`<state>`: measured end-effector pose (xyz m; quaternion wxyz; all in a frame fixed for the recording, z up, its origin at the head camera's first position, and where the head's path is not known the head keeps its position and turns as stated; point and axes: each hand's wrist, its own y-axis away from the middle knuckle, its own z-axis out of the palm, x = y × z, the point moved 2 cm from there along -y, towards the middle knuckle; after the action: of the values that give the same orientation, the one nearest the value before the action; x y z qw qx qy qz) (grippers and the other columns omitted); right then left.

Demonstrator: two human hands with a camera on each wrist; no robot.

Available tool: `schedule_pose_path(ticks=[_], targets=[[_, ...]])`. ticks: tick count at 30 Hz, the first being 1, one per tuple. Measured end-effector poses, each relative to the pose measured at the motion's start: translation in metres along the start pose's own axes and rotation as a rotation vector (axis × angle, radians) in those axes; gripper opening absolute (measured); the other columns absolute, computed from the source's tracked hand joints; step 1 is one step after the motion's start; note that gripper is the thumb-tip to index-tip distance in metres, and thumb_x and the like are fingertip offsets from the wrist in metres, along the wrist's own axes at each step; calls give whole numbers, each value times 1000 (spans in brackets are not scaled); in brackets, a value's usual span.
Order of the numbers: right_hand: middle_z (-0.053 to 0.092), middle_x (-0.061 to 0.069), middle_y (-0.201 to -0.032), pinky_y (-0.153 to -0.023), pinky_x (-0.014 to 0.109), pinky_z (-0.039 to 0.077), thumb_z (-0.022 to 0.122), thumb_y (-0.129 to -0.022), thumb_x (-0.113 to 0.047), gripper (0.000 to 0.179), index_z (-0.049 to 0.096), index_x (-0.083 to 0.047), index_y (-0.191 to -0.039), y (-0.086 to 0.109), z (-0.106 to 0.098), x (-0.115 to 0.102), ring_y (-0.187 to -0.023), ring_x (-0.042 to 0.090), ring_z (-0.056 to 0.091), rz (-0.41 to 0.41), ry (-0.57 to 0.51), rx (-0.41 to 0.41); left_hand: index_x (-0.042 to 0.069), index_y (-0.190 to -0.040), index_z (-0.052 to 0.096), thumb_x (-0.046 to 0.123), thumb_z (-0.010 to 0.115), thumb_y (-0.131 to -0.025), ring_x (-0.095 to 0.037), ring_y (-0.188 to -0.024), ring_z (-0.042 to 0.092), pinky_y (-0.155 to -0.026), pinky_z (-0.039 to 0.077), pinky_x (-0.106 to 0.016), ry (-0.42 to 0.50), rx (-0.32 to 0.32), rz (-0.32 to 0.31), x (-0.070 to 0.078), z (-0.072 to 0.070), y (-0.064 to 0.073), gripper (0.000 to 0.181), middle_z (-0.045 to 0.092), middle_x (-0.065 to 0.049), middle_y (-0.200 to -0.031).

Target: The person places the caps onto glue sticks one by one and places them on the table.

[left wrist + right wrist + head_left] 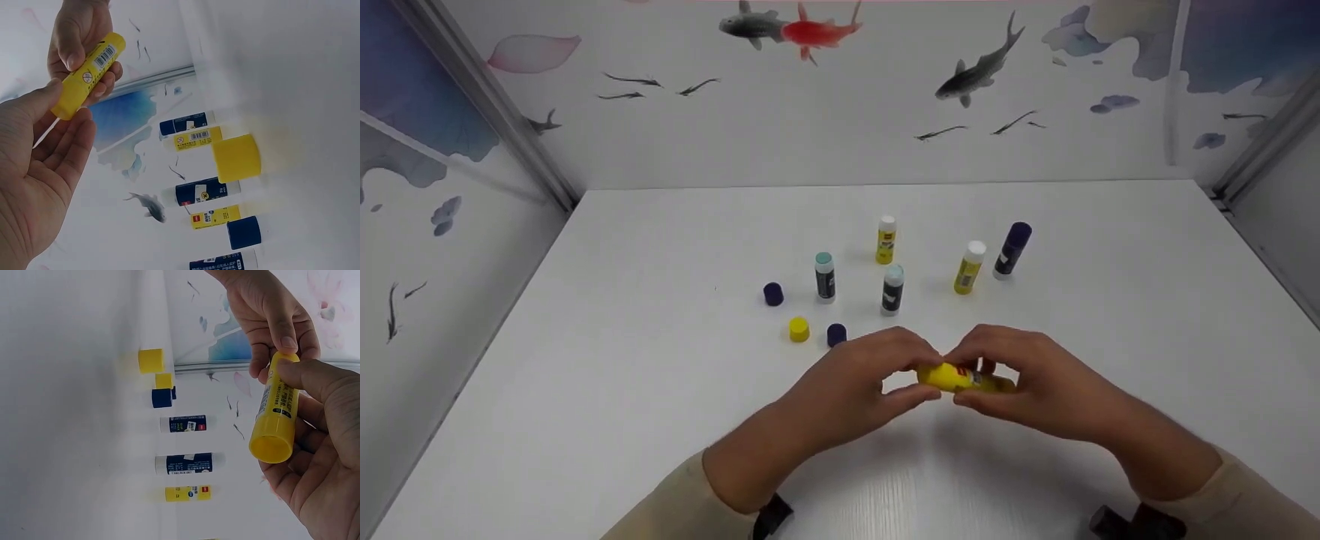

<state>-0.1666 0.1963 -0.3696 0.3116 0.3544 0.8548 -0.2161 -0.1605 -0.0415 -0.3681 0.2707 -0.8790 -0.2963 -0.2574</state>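
Both hands hold a yellow glue stick (956,377) above the near part of the white table. My left hand (847,386) pinches one end between thumb and fingers. At the other end, my right hand (1042,379) grips the barrel, with the thumb along its near side. In the right wrist view, the glue stick (275,413) has a hollow yellow end facing the camera. A printed label and barcode show on the glue stick (93,73) in the left wrist view. Beyond the left hand stand a yellow cap (799,330) and a navy cap (836,334), the latter partly hidden.
Farther back stand navy glue sticks with pale tops (825,279) (892,292), white-topped yellow glue sticks (886,241) (968,268), and a navy-capped one (1012,251). Another navy cap (773,294) is at their left. Another yellow cap (151,360) appears in the right wrist view. Printed panels (825,142) enclose the table.
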Motion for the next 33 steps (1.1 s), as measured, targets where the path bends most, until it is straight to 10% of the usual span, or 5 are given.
schedule_pose_path(ticks=[33], targets=[[70, -16, -108, -81, 23, 57, 83, -90, -16, 35, 70, -32, -117, 8, -13, 13, -93, 11, 62, 118, 27, 137, 18, -129, 68, 32, 73, -98, -6, -109, 65, -96, 55, -18, -56, -52, -175, -19, -1, 5, 34, 71, 6, -122]])
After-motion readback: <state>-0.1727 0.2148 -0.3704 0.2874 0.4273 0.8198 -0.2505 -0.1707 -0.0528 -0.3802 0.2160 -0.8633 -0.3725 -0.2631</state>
